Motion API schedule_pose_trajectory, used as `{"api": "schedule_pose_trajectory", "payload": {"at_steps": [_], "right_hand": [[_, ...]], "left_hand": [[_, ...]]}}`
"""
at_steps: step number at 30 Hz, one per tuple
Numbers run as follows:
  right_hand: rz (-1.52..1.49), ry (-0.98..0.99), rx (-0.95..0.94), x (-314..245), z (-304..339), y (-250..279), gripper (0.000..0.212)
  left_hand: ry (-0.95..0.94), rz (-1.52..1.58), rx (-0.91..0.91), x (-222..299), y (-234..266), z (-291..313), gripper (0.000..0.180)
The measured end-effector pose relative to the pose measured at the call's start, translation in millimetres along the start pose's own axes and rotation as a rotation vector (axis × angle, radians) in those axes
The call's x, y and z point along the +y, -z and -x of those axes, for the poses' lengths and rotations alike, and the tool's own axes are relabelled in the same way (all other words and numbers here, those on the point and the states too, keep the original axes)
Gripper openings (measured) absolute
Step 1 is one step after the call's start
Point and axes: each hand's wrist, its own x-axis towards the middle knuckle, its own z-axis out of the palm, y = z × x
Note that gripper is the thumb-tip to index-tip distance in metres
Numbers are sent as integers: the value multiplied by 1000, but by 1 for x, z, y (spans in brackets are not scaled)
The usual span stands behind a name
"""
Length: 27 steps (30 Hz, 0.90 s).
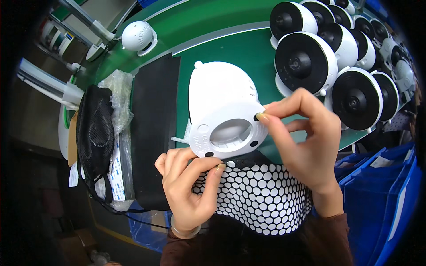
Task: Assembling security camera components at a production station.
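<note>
A white dome-shaped camera [219, 84] lies tipped over in front of me, the underside of its ring-shaped base [202, 139] facing me. Three black round pads show on the base, one of them at the tips of my right hand [308, 137], whose thumb and forefinger pinch it against the rim. Just below the base, my left hand [191, 184] closes thumb on forefinger at the upper edge of a sheet of round stickers [262, 195], white dots on black. What sits between those left fingertips is too small to make out. A loose white dot [230, 164] shows beside them.
Several white cameras with black fronts [306, 62] crowd the right back of the green table [222, 48]. Another white camera [138, 37] stands at the far left. A black mat [155, 128], bubble wrap [120, 95] and a black mesh pouch [95, 133] lie left. Blue bins [377, 190] stand right.
</note>
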Motion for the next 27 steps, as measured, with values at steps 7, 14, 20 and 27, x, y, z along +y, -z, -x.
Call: {"api": "schedule_pose_trajectory", "payload": {"at_steps": [7,14,20,27], "right_hand": [[-43,96,98,-5,11,16,27],[-97,-10,-572,-13,37,17,20],[-143,-62,-429,-16,47,13,18],[-15,169,-291,-13,46,11,21]], "left_hand": [[-2,-200,33,21,22,15,10],[-147,-111,-82,22,24,14,16],[-112,-140,-94,30,20,12,17],[-161,-120,-73,26,16,9,15]]}}
